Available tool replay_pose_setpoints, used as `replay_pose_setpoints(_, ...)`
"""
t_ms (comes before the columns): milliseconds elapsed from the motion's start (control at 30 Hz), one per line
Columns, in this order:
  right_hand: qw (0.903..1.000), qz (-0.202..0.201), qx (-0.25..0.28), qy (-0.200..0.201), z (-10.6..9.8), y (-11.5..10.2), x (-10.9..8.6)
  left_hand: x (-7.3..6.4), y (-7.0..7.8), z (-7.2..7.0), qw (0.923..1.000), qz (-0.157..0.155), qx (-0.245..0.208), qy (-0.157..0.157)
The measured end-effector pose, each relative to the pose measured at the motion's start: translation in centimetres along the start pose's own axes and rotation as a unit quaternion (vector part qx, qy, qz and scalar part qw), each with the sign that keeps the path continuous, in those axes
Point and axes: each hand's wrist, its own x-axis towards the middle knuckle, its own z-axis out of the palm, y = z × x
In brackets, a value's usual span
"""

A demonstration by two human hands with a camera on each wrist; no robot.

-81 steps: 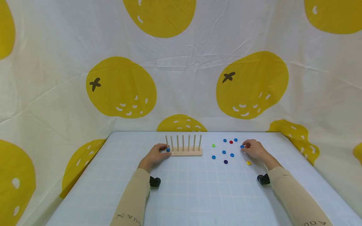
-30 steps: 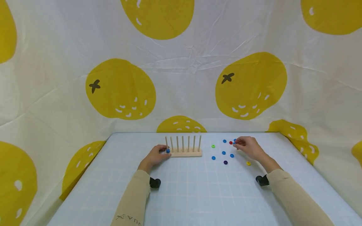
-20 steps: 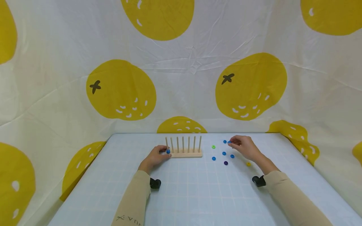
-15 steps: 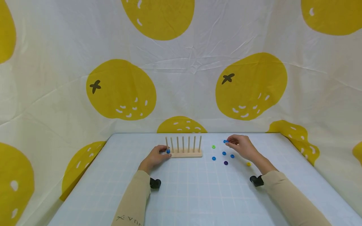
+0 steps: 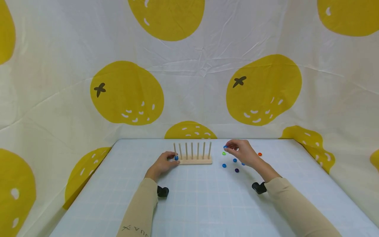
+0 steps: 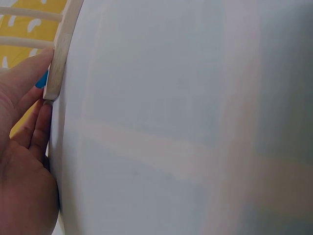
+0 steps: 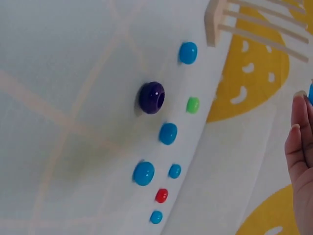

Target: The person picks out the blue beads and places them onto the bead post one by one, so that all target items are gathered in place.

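Note:
My left hand [image 5: 161, 163] grips the left end of a wooden peg rack [image 5: 195, 162], thumb in front and fingers behind. Blue beading [image 5: 176, 158] sits low on the rack's leftmost peg; the other pegs are bare. Between thumb and fingertips, my right hand [image 5: 244, 153] pinches a blue bead [image 5: 225, 147], which appears just above a green bead [image 5: 223, 153] to the right of the rack. Only the edge of that held bead [image 7: 311, 93] shows in the right wrist view. The left wrist view shows the thumb against the rack's end [image 6: 61, 58].
Loose beads lie right of the rack: a dark purple bead [image 5: 237, 170], a blue bead [image 5: 224, 165], another blue bead [image 5: 235, 160] and an orange bead [image 5: 260, 154]. A red bead [image 7: 162, 196] shows in the right wrist view. A patterned cloth [image 5: 204, 98] hangs behind the table.
My right hand has carried the blue bead leftward from the right side of the scattered beads toward the rack. The orange bead has come into view; the yellow one is now hidden. My left hand stays put.

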Motion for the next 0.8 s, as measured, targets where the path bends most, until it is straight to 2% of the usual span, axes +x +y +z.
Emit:
replay_pose_setpoints(433,0.9994,-0.021,0.020,-0.018,1.5,-2.1,1.2,-0.2,0.3,0.0,1.0000,-0.003,-0.003,0.000)
replay_pose_setpoints(800,0.9986,-0.033,0.036,-0.020,2.6,-3.8,2.3,0.2,-0.1,-0.1,1.0000,-0.002,0.003,0.002)
